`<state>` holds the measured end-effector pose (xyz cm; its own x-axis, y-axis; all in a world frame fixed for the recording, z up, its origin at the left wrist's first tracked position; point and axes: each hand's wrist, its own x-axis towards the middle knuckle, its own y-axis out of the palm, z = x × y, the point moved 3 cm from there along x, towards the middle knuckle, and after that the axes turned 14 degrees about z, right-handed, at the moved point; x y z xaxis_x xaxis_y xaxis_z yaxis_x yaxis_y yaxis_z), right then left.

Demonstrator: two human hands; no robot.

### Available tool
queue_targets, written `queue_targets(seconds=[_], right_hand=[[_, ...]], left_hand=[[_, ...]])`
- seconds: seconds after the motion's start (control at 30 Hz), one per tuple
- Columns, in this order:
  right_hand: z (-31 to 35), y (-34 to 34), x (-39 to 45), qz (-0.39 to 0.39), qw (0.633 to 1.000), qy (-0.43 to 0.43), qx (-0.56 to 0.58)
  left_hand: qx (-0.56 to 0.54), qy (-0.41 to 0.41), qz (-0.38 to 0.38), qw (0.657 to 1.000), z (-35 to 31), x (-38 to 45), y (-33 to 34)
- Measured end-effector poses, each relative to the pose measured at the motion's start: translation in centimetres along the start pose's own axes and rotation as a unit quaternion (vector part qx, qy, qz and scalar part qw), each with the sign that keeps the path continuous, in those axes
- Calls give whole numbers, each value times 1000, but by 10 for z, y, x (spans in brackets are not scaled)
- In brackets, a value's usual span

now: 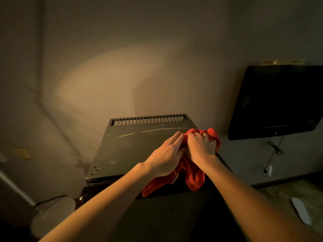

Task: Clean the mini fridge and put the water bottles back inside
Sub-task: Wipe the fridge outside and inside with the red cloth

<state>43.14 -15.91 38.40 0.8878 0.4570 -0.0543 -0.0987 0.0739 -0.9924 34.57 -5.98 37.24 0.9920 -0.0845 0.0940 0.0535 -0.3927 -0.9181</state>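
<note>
Metal top panel of the mini fridge (132,147), seen from above in dim warm light, with a slotted vent along its rear edge and small screws at its front left corner. Left hand (166,156) lies flat, fingers extended and released, palm pressing the near part of a red cloth (194,177) against the panel's right side. Right hand (201,145), just beside it, is clenched around a bunched fold of the same cloth near the right rear corner; loose ends hang over the front edge. Dark wall-mounted screen (277,102) hangs well apart, further right. By appearance, exterior wiping is under way. Fridge interior and door face are not shown, and no water bottles are visible, so interior cleaning and restocking presumably remain.
</note>
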Motion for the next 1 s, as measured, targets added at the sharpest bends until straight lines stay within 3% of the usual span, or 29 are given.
queue_targets(seconds=[0.17, 0.43, 0.63, 0.83, 1.0], right_hand=[[48, 5, 23, 25, 999, -5, 36], [152, 17, 35, 28, 987, -156, 29], [205, 17, 51, 52, 971, -232, 25], [209, 16, 68, 40, 979, -194, 40], [143, 3, 81, 31, 995, -73, 60]], left_hand=[[40, -30, -16, 999, 36, -32, -16], [123, -117, -74, 983, 109, -88, -60], [123, -162, -124, 971, 143, -110, -77], [120, -171, -123, 970, 153, -89, -83], [107, -144, -98, 979, 149, -62, -78]])
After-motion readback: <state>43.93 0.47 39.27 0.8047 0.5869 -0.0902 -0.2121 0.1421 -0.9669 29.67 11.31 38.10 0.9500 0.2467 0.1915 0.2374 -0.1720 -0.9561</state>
